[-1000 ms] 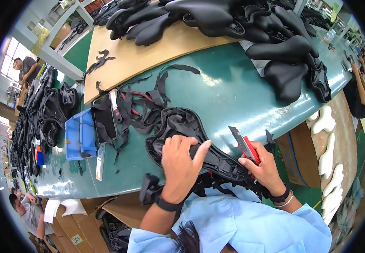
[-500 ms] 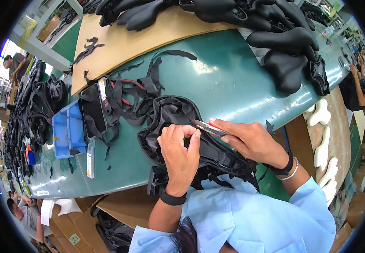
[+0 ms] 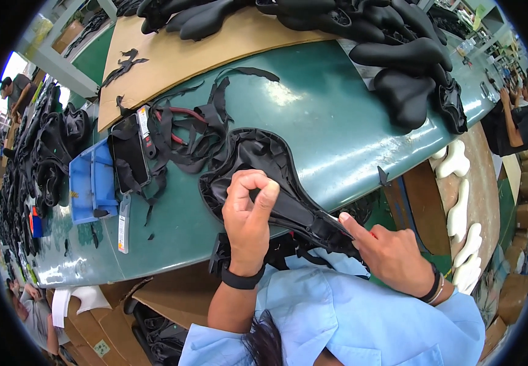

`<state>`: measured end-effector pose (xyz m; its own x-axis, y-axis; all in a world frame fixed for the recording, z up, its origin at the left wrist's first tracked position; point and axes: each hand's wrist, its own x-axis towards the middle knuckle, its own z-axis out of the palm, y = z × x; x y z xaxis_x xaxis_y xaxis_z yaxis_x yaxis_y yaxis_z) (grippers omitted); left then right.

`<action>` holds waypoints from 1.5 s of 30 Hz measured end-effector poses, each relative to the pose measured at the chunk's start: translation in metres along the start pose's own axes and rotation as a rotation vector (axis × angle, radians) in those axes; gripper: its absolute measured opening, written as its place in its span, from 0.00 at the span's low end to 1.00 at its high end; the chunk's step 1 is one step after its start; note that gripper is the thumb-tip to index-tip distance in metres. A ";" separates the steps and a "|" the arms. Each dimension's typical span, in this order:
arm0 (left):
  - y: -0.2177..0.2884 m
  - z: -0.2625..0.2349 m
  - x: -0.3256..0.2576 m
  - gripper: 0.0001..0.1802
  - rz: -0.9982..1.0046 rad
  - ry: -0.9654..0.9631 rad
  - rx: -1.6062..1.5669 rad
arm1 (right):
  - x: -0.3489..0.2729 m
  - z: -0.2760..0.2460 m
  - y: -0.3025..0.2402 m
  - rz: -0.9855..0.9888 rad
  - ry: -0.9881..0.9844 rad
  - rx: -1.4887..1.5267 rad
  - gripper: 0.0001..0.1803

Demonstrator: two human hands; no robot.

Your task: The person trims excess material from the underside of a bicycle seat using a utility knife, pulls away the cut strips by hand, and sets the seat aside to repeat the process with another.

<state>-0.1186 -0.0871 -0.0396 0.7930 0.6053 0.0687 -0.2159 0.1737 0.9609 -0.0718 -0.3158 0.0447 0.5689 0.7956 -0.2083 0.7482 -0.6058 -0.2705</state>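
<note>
A black bicycle saddle (image 3: 285, 198) lies underside up on the green counter (image 3: 319, 110), at the near edge, its nose toward the person's right. The left hand (image 3: 246, 229) is over its hollow, thumb and index finger curled into a ring, tips nearly meeting; I cannot tell whether they pinch anything. The right hand (image 3: 392, 259) sits at the nose, fingers closed around what is probably a utility knife (image 3: 372, 234), only a bit of red showing. The step looks like trimming cover edge; the next move calls for 1 hand steadying the saddle and 1 guiding the blade along the rim. Beyond lie black offcut strips (image 3: 217, 100), a blue bin (image 3: 79, 192) and piled finished-looking saddles (image 3: 403, 97).
</note>
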 end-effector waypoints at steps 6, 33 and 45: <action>0.002 -0.004 0.000 0.12 0.000 -0.130 0.132 | -0.009 0.030 -0.005 0.082 0.225 0.071 0.35; 0.048 -0.034 0.027 0.09 0.383 -0.859 1.070 | -0.008 0.024 0.010 -0.008 0.343 0.333 0.34; 0.025 -0.035 0.030 0.05 0.411 -0.670 0.872 | 0.041 0.011 0.002 -0.336 0.179 -0.143 0.37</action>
<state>-0.1201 -0.0373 -0.0230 0.9520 -0.0829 0.2946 -0.2685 -0.6884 0.6738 -0.0504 -0.2842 0.0255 0.3252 0.9448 0.0396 0.9355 -0.3153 -0.1592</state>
